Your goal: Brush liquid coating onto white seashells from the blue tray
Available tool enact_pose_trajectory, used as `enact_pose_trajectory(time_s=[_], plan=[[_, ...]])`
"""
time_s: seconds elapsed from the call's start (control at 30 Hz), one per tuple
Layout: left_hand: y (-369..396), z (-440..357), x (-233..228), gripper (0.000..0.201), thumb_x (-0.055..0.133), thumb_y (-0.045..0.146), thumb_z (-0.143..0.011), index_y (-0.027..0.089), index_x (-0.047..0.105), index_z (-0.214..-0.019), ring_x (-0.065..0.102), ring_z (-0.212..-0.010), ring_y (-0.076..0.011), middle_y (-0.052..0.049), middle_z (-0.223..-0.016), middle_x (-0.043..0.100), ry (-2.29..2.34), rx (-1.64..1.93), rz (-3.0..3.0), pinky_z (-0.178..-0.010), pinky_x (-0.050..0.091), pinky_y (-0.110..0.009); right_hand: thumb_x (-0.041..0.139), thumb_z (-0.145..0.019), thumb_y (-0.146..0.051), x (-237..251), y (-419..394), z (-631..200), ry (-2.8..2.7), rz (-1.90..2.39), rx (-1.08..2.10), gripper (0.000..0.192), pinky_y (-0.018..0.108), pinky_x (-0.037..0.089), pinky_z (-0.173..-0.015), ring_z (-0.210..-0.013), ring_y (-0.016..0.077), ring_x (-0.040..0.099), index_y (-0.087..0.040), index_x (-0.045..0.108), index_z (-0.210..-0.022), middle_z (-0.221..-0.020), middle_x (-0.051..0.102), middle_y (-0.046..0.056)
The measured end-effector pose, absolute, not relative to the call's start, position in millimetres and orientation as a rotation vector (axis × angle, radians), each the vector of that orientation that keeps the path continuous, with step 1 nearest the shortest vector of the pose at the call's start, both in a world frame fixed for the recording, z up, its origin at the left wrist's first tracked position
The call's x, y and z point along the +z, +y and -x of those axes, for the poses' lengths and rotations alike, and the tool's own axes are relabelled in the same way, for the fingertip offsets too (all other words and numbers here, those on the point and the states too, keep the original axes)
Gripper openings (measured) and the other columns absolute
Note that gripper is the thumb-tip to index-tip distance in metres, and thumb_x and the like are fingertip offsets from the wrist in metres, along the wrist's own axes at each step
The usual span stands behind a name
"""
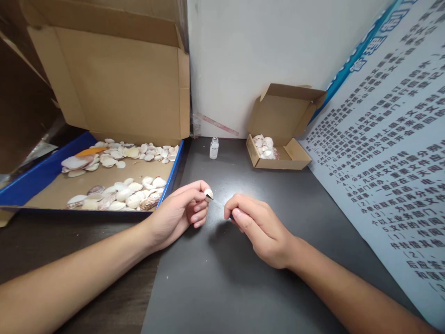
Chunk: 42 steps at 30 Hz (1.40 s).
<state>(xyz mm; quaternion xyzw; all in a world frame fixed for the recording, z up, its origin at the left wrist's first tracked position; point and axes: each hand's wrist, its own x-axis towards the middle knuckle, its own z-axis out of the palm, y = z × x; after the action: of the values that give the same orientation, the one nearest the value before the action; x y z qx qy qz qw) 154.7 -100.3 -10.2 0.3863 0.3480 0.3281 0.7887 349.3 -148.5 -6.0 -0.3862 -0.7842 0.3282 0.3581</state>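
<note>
Pinched between the thumb and fingers of my left hand [189, 204] is a small white shell [208, 193], with a dark strip showing along its lower edge. My right hand [257, 225] is closed on the black cap [232, 216] of a thin applicator, whose clear stem [218, 204] points left at the shell. The stem's tip is at or very near the shell; whether it touches I cannot tell. Behind the hands, a small clear glass bottle [214, 148] with a printed label stands upright and uncapped on the dark table.
Left of my hands lies an open blue-edged cardboard box [139, 174], holding several white and brown shells [121, 192] and an orange piece [91, 151]. A smaller open box [283, 163] with shells [266, 147] stands back right. A printed poster [389, 153] slopes along the right.
</note>
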Motion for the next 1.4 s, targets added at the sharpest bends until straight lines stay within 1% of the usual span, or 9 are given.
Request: enact_pose_trajectory(time_s=[0.23,0.47,0.57,0.73,0.93,1.13,1.4], plan=[[-99.7,-155.3,-10.0,0.011,0.048,0.013,-0.085,0.018,0.048,-0.076,0.035,-0.044,-0.0074,0.006,-0.057,0.033,0.744,0.700,-0.857,-0.046,0.032,-0.020,0.035,-0.101,-0.019,-6.0,-148.1,-348.9,-2.010,1.129,0.821,0.022,0.024,0.036,-0.063,-0.062,0.0106,0.046,-0.019,0.052,-0.086,-0.068,0.047,-0.004],[-99.6,-155.7,-11.3,0.010,0.050,0.010,-0.082,0.018,0.050,-0.076,0.034,-0.044,-0.0067,0.007,-0.057,0.034,0.739,0.703,-0.879,-0.046,0.033,-0.020,0.039,-0.101,-0.020,-6.7,-145.6,-348.0,-1.965,1.156,0.726,0.020,0.025,0.036,-0.066,-0.068,0.0118,0.048,-0.018,0.051,-0.084,-0.075,0.052,-0.002],[-100.0,-155.6,-11.1,0.009,0.050,0.011,-0.083,0.018,0.051,-0.078,0.034,-0.044,-0.0064,0.007,-0.057,0.034,0.746,0.697,-0.874,-0.046,0.032,-0.019,0.039,-0.100,-0.020,-6.0,-147.1,-349.0,-1.920,1.123,0.729,0.019,0.025,0.036,-0.064,-0.065,0.0115,0.046,-0.018,0.051,-0.086,-0.072,0.049,-0.003],[-100.2,-156.2,-11.4,0.008,0.051,0.012,-0.084,0.018,0.051,-0.078,0.033,-0.043,-0.0061,0.008,-0.055,0.033,0.734,0.690,-0.867,-0.045,0.032,-0.018,0.038,-0.099,-0.019,-5.8,-148.1,-349.8,-1.964,0.960,0.843,0.019,0.025,0.036,-0.062,-0.060,0.0103,0.043,-0.018,0.053,-0.087,-0.069,0.046,-0.004],[-99.8,-156.0,-11.9,0.008,0.050,0.012,-0.084,0.018,0.052,-0.078,0.034,-0.043,-0.0060,0.007,-0.057,0.033,0.733,0.681,-0.887,-0.045,0.032,-0.018,0.037,-0.101,-0.020,-8.6,-143.6,-350.3,-1.908,1.124,0.777,0.024,0.025,0.036,-0.063,-0.060,0.0106,0.044,-0.018,0.053,-0.083,-0.066,0.045,-0.004],[-100.4,-156.2,-12.4,0.009,0.050,0.012,-0.084,0.018,0.050,-0.077,0.034,-0.044,-0.0066,0.007,-0.056,0.033,0.733,0.672,-0.891,-0.045,0.032,-0.018,0.038,-0.099,-0.019,-7.0,-148.7,-351.5,-1.960,0.957,0.810,0.021,0.025,0.037,-0.063,-0.063,0.0108,0.046,-0.018,0.056,-0.088,-0.071,0.049,-0.003],[-99.9,-155.3,-11.2,0.009,0.049,0.013,-0.085,0.018,0.051,-0.077,0.034,-0.045,-0.0068,0.007,-0.057,0.032,0.732,0.653,-0.897,-0.046,0.032,-0.019,0.036,-0.102,-0.021,-7.9,-146.6,-350.4,-1.905,1.098,0.759,0.027,0.026,0.038,-0.062,-0.060,0.0116,0.047,-0.018,0.056,-0.084,-0.066,0.048,-0.003]])
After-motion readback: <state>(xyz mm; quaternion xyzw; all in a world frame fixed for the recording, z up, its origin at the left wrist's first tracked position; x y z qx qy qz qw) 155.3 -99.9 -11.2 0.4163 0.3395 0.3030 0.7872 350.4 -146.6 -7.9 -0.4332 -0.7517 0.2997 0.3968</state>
